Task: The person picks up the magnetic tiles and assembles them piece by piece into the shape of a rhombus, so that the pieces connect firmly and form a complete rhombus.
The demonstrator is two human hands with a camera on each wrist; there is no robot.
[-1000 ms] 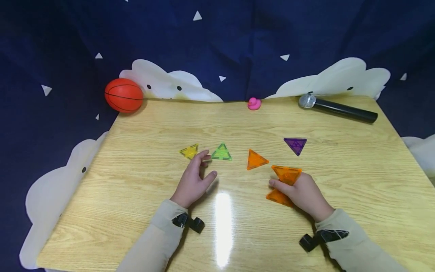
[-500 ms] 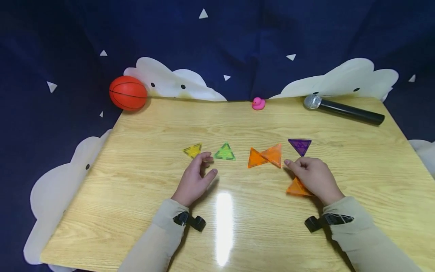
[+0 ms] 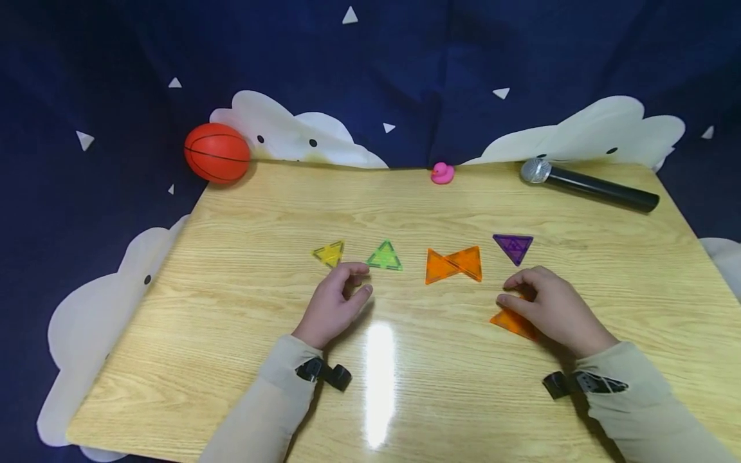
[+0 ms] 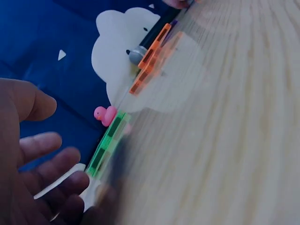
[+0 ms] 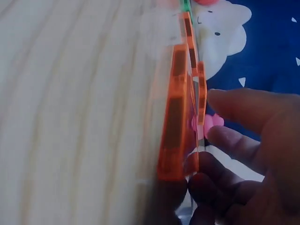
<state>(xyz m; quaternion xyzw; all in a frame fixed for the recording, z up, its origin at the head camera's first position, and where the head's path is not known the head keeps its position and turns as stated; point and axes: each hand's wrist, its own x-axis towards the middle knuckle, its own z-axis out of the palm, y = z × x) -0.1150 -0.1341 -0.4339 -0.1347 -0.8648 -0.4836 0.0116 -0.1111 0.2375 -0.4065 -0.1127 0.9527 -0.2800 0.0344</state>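
Two orange triangle magnetic tiles meet near the table's middle, the left tile and the right tile overlapping at their points like a bow tie. A third orange tile lies flat, partly under my right hand; in the right wrist view its edge is close to my fingers, which pinch nothing. A purple tile is just beyond that hand. My left hand rests loosely with bent fingers, near a green tile and a yellow tile whose lower point it almost covers.
Along the wooden table's back edge are a red toy basketball at left, a pink rubber duck and a black microphone at right. A dark blue cloth with clouds hangs behind.
My right hand has let go of one orange tile, now beside the first orange one, and of another, now flat under the hand. That hand has shifted right; the left hand has barely moved.
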